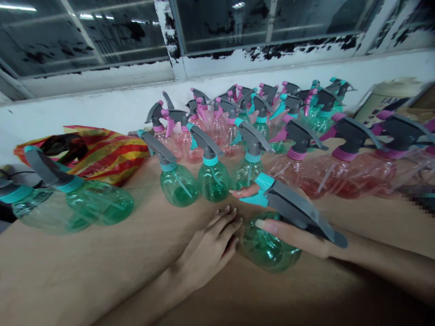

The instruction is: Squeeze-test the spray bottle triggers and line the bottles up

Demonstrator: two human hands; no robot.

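My right hand (302,240) is wrapped round the neck of a green spray bottle (272,258), just under its grey and turquoise trigger head. The thumb crosses the near side and one finger reaches past the turquoise trigger; the other fingers are hidden behind the bottle. This bottle's head points away to the left, its grey back toward my forearm. My left hand (214,240) lies palm down on the wooden table (142,271), fingers stretched out and holding nothing. Its fingertips are a little left of the held bottle. Beyond them stands another green spray bottle (213,181).
More green bottles stand at the left (102,203). A row of pink spray bottles (346,176) runs along the right, with many pink and green ones crowded by the wall. A red-and-yellow striped bag (115,154) lies back left; a pale container (390,97) stands back right.
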